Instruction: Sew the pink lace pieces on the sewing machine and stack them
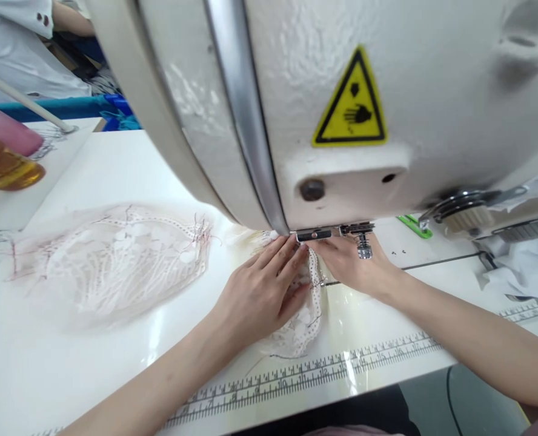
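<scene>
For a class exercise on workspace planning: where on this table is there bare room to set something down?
Bare tabletop lies between the loose lace piece and the left forearm; another patch lies beyond that piece, bordered by the sewing machine. Crowded: under the machine, where the left hand lies on a second lace piece and the right hand is close.

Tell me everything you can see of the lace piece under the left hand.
The lace piece looks sheer and whitish. A white band dotted with small holes curves along its right side, and dark thread shows at its lower end. It lies on the white tabletop. The left hand rests on it, hiding much; whether the right hand touches it is unclear.
</scene>
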A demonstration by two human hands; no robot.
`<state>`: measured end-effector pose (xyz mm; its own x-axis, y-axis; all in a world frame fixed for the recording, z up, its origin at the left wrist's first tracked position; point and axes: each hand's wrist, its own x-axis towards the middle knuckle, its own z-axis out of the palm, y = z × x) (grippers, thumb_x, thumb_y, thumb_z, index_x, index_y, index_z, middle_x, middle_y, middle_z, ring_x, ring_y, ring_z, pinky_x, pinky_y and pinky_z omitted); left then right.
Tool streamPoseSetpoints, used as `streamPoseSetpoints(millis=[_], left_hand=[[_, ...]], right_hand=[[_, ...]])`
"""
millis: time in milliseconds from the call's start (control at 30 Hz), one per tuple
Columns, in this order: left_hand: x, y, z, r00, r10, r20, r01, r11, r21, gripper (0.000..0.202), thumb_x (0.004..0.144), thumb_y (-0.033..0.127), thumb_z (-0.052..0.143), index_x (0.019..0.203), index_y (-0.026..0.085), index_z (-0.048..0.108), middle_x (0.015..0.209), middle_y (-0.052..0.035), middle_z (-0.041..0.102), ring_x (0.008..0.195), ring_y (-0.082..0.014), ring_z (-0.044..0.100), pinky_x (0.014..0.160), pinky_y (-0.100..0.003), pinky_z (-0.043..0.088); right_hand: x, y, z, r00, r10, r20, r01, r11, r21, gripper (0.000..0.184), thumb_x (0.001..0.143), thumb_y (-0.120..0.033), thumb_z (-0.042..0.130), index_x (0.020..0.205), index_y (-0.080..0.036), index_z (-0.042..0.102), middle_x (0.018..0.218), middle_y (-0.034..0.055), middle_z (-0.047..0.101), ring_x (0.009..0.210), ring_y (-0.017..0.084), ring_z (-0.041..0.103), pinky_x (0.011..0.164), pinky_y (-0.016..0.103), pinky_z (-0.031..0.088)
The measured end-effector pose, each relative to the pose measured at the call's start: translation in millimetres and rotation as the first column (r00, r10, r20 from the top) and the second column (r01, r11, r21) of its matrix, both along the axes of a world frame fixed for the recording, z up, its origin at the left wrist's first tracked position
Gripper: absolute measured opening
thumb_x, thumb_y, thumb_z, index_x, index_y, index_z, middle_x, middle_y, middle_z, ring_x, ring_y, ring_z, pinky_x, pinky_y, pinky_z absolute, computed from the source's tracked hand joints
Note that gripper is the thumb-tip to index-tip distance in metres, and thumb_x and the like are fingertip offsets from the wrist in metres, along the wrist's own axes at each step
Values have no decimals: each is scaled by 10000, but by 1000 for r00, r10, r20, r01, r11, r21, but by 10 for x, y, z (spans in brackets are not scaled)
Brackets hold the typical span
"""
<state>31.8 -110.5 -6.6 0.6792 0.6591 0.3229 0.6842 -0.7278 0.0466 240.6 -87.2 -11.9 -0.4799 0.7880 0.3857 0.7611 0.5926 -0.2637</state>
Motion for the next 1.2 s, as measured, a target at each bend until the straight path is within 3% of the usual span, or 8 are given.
streamPoseSetpoints(millis=[200,400,633,800,900,1033,1100,1200], left_hand=[[6,4,6,999,7,-32,-6,999,32,546,915,386,473,1359,69,481,1352,-176,538,1300,-311,465,1024,-458,497],[6,11,21,999,7,-39,-6,1000,20,555,915,385,472,1376,76,461,1352,-177,541,1316,-317,444,1019,-468,497],[11,19,26,998,1,-61,1,1000,24,553,921,394,470,1359,56,476,1346,-185,547,1308,-326,455,1014,-472,501],[32,-4,149,998,-21,-67,27,996,88,461,918,343,515,1265,43,550,1298,-192,586,1239,-321,534,970,-457,531],[8,-97,328,988,-143,-60,151,973,174,275,889,291,592,1093,114,640,1116,-110,697,1015,-252,662,815,-384,574],[-77,-340,472,877,-421,-233,468,860,204,96,871,263,628,902,177,658,975,-22,713,818,-161,643,655,-295,513],[-115,-481,444,847,-414,-334,488,854,180,93,886,205,591,936,168,661,1010,-41,700,853,-172,632,654,-301,500],[-141,-638,362,894,-315,-320,388,900,200,159,895,90,504,959,117,647,1011,-91,692,898,-205,637,645,-310,502]], right_hand=[[32,27,-19,990,50,134,-53,998,18,381,906,-102,407,1171,-285,610,862,34,702,818,185,613,608,314,466],[-23,41,68,979,1,203,-4,1000,17,347,900,-101,372,1017,-208,680,901,73,722,863,220,649,668,374,450],[-17,70,34,974,94,206,-145,957,250,346,875,-29,388,997,-216,652,977,34,724,905,181,621,841,372,430],[19,83,41,972,159,175,-213,912,351,276,853,-32,427,892,-197,645,899,4,704,810,143,579,793,314,404],[28,70,52,959,215,184,-273,871,408,290,842,-10,411,855,-195,634,814,-21,679,724,119,527,740,286,381],[11,71,16,924,351,152,-382,823,420,322,802,17,398,810,-209,628,705,-52,637,682,110,482,697,268,353],[4,78,-6,917,379,125,-397,833,387,325,768,27,392,765,-205,618,663,-58,615,650,107,459,679,264,344],[15,81,-13,917,386,101,-397,856,333,312,730,22,379,716,-198,599,651,-57,607,621,105,434,653,265,329]])
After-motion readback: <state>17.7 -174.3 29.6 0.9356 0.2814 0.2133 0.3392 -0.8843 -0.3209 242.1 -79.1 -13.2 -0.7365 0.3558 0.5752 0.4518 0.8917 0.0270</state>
